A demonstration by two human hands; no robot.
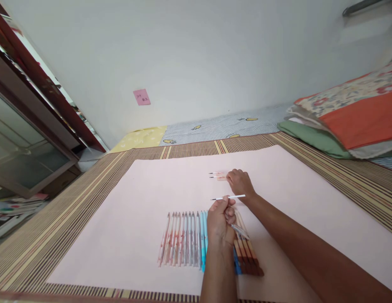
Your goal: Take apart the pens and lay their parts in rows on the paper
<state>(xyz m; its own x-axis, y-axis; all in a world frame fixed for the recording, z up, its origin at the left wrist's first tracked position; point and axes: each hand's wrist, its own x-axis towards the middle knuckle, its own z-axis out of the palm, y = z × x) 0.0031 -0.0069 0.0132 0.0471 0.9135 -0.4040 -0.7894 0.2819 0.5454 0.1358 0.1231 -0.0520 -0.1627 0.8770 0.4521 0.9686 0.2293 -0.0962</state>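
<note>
Just R of ctr in the frame, the L hand [220,221] pinches a thin white stick [236,196], approx. level, dark tip pointing to frame L. The R hand [241,182], slightly higher in view, has bent fingers at the R end of two similar sticks [214,177]; can't tell if it grips them or only touches. Those lie side by side on a big pink sheet [126,210], dark tips L, w/ a pale pinkish patch [221,179] by their R ends.

Lower ctr there's a row of pens: pale pink & greyish pens [180,240] first, then light-blue pens [203,240], then, past the L hand, tan-and-brown pens [248,252]. Smth clear [241,231] sits by that hand, too blurred to ID.

Sheet's on a striped mat [72,219]. Upper L of ctr, a pink note [142,97] is on the white wall [198,54]; folded bedding [360,122] is piled at far R.
</note>
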